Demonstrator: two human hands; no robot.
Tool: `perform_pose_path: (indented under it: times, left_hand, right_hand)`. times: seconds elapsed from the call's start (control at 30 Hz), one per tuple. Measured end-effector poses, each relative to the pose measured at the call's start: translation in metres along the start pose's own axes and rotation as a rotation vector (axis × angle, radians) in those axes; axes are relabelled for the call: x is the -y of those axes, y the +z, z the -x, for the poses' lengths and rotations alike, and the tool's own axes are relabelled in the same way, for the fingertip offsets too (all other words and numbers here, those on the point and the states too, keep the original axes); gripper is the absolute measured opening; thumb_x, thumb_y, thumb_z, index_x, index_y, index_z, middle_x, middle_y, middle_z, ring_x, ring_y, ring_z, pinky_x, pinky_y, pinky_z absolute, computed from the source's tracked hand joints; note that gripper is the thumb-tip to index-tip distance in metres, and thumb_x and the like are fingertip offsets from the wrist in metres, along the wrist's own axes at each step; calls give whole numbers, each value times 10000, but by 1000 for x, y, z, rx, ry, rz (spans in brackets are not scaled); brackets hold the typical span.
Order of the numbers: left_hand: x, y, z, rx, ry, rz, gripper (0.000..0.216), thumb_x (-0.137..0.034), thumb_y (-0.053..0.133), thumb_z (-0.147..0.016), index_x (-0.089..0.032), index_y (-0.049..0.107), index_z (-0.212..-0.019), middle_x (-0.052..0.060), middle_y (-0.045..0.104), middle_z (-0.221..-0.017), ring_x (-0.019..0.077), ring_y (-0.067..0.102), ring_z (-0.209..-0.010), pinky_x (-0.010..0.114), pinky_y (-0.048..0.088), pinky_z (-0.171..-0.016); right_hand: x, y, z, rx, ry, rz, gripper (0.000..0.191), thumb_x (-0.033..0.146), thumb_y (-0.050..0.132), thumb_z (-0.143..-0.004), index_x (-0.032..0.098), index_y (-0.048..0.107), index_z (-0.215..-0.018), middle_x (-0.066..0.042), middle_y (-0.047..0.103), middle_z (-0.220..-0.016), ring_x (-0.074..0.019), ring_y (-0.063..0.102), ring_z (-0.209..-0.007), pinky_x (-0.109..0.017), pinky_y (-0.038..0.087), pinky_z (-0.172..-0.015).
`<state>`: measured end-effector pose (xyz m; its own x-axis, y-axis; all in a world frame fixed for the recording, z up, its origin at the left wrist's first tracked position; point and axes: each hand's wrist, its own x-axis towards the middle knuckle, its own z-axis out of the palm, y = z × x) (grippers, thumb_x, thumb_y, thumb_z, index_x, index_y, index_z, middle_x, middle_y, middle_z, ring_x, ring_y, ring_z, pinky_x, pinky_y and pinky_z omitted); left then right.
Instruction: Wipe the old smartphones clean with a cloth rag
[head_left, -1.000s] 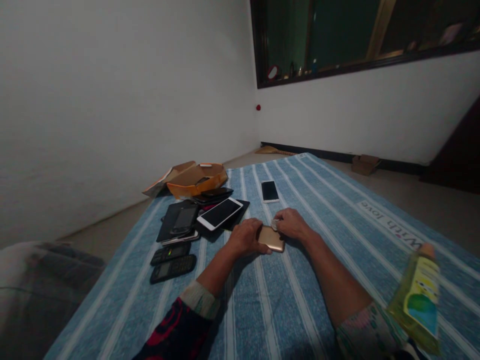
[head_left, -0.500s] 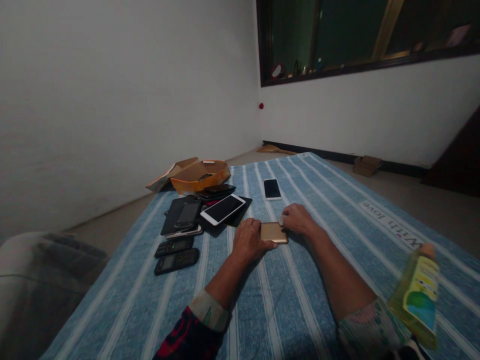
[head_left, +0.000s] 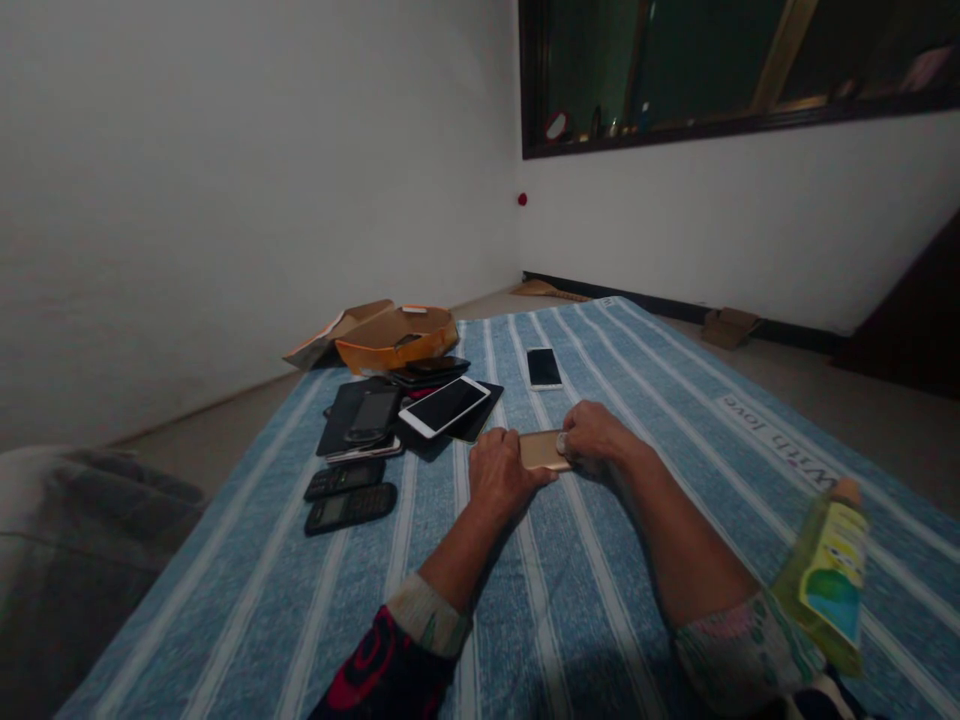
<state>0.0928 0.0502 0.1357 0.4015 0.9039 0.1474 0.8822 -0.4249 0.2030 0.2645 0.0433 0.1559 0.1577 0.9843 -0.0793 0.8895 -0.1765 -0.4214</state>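
Observation:
A gold phone lies back side up on the striped blue cloth. My left hand grips its left end, the thumb along the near edge. At the phone's right end, my right hand has its fingers closed on a small whitish wad, pressed to the phone's surface. What the wad is made of is too small to tell. Beyond my hands rests a white phone with a black screen. Left of them, another white phone lies tilted on a pile of dark phones.
Two black keypad phones lie at the left, near the pile. Behind them stands an open orange cardboard box. A bottle of yellow-green liquid is by my right forearm. Grey fabric shows at the far left.
My right hand and the wad have shifted slightly left and inward over the phone's back. The left hand keeps its hold. The whole view has tipped a little.

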Motion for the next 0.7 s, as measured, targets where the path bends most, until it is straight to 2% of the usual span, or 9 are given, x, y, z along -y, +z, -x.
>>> perform_pose_path:
  times: [0.17, 0.27, 0.4, 0.57, 0.7]
  left_hand:
    - [-2, -1, 2, 0, -2, -36, 561, -609, 736, -721, -156, 635, -1036, 121, 642, -1101, 303, 569, -1093, 362, 440, -887]
    - [-3, 0, 2, -11, -9, -53, 547, -622, 719, -728, -178, 631, -1035, 114, 641, -1119, 300, 561, -1106, 362, 429, -902]
    - [-5, 1, 1, -22, -2, -65, 539, -621, 699, -746, -175, 632, -1042, 118, 647, -1118, 302, 558, -1104, 366, 425, -897]
    - [-4, 5, -2, -28, 12, -68, 588, -630, 690, -750, -140, 638, -1070, 142, 647, -1121, 312, 560, -1097, 373, 434, -893]
    - [-4, 7, -3, -49, 20, -76, 603, -642, 680, -750, -136, 640, -1075, 146, 647, -1111, 325, 557, -1091, 386, 441, -880]
  right_hand:
    - [8, 7, 0, -123, 80, 2, 285, 192, 579, -750, 127, 793, -926, -161, 759, -943, -231, 699, -917, -241, 440, -684]
    - [11, 9, 0, -155, 95, -9, 292, 218, 568, -783, 135, 790, -954, -158, 756, -987, -233, 693, -969, -242, 448, -730]
    - [7, 5, 0, -135, 98, -38, 260, 240, 604, -781, 157, 794, -938, -124, 764, -944, -220, 702, -942, -226, 447, -699]
    - [0, 4, 0, -115, 130, -66, 210, 186, 664, -709, 151, 801, -863, -122, 764, -862, -227, 714, -880, -221, 449, -665]
    - [0, 6, -8, -144, 178, -92, 219, 187, 665, -723, 152, 797, -895, -118, 764, -895, -226, 712, -906, -213, 459, -662]
